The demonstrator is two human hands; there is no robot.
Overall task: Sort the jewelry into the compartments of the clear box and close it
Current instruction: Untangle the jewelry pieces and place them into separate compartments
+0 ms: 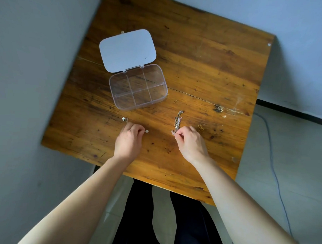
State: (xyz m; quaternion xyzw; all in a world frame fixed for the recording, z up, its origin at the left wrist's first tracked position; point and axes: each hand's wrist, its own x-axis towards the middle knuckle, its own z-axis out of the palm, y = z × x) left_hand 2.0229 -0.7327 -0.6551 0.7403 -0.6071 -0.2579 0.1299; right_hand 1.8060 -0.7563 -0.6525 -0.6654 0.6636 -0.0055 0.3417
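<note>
The clear box point(137, 86) stands open on the wooden table point(204, 68), its lid point(127, 50) laid flat behind it; its several compartments look empty. My left hand point(129, 141) rests on the table in front of the box, fingers curled on a thin chain whose small pale pendant point(146, 131) sticks out to the right and whose other end point(124, 119) shows to the left. My right hand point(191, 142) pinches the near end of a silver chain pile point(178, 121). A small gold piece point(201, 127) lies just right of that hand.
The table's near edge point(154, 182) is close to my body, and my dark trousers point(164, 222) show below it. Grey walls flank the table on the left and at the back. A cable point(275, 173) runs along the floor at the right.
</note>
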